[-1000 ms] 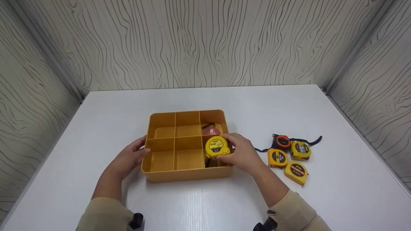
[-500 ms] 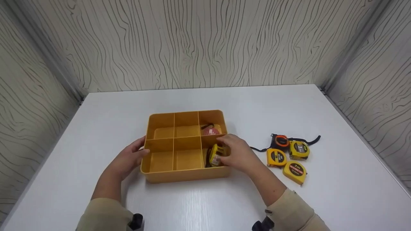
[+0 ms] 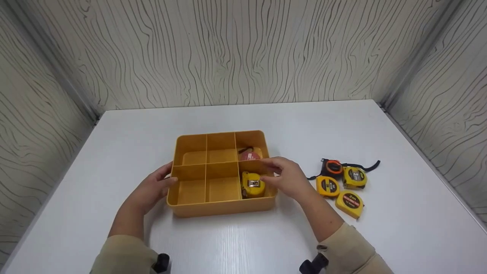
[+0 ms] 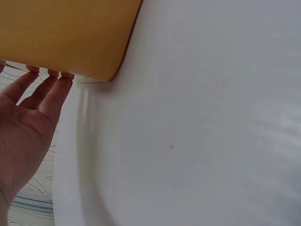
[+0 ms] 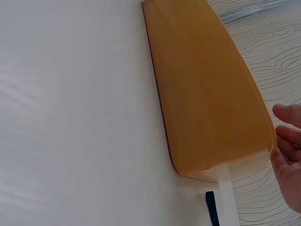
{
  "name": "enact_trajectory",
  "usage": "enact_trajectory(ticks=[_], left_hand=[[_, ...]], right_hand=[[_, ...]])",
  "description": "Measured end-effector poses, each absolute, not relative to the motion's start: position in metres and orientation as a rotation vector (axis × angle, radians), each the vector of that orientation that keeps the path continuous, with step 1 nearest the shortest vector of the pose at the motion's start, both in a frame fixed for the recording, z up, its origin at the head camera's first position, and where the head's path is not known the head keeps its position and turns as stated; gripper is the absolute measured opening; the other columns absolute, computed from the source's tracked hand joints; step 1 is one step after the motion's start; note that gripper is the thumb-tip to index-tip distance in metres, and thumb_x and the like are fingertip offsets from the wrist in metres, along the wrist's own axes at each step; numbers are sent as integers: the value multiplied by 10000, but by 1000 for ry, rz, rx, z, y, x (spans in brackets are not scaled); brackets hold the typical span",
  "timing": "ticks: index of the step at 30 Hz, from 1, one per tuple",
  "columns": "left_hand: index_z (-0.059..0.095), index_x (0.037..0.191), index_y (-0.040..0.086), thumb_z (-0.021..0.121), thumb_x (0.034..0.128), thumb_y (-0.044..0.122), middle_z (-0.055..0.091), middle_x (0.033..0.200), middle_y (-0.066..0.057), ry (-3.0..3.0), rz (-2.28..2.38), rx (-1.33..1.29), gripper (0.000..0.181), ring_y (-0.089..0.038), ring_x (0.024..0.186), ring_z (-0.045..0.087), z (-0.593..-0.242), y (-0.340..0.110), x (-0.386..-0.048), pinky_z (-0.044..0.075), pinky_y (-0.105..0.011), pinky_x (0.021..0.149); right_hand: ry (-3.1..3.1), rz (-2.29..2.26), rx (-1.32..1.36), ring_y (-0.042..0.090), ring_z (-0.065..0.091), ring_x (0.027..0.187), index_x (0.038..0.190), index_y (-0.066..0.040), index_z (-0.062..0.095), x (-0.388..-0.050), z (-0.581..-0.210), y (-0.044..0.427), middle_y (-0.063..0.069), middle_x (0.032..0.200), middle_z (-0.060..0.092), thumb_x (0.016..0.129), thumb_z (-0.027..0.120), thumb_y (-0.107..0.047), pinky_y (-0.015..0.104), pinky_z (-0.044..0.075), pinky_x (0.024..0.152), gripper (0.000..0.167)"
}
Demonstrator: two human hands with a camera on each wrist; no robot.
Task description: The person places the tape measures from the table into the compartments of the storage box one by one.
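Note:
The left hand (image 3: 150,190) grips the left wall of an orange-yellow six-compartment box (image 3: 222,208); in the left wrist view its fingers (image 4: 56,94) touch the outer wall (image 4: 61,37). A yellow tape measure (image 3: 252,190) sits in the front right compartment. Over that compartment's right side, the right hand (image 3: 289,180) has thumb and fingers apart beside the tape and appears to hold nothing. In the right wrist view, the right hand (image 5: 289,146) is at the box rim (image 5: 256,89). A red tape measure (image 3: 250,156) lies in the back right compartment.
Right of the box lie a black-and-orange tape measure (image 3: 331,167) and several yellow or orange ones (image 3: 354,178), one with a dark strap. Patterned panels (image 3: 236,53) stand behind and beside the white table (image 3: 228,239).
The yellow tape measure has gone down from the right hand's grip into the front right compartment and turned. The right hand has let go and drawn slightly up and right. The left hand stays put.

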State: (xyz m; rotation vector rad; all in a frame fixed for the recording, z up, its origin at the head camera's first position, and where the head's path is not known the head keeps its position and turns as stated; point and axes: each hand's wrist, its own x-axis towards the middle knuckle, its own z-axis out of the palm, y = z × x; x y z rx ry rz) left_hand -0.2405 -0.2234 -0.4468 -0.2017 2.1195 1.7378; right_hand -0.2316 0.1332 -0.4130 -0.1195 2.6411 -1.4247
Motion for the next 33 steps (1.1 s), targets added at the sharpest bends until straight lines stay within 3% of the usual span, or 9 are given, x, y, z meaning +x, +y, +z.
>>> enact_trajectory(ticks=[11,17,24,33], left_hand=[[291,1433,289,646,833,321,209,1500,40,2120,1728,-199,697,-204,1364,220,-444,-223,-240,287,-428,1058],[292,1433,275,646,837,301,224,1493,36,2103,1757,-194,694,-198,1354,248,-446,-224,-241,295,-422,1057],[287,1435,267,646,839,293,221,1493,32,2097,1776,-180,696,-197,1351,254,-450,-225,-243,296,-416,1057],[283,1438,255,648,839,286,216,1496,27,2089,1790,-176,702,-198,1346,263,-449,-225,-242,302,-413,1054]], right_hand=[[2508,-1590,-108,150,518,1162,1213,-206,589,-232,-411,140,-42,1199,574,782,717,-162,312,455,918,452],[2473,-1646,-160,180,529,1139,1221,-222,579,-231,-408,144,-23,1218,563,756,741,-249,315,472,900,493],[2455,-1753,-308,204,482,1179,1250,-184,554,-230,-403,152,38,1278,526,766,735,-244,347,415,978,520],[2498,-1756,-258,160,483,1167,1247,-206,556,-228,-403,171,-10,1270,519,750,744,-293,368,414,975,538]])
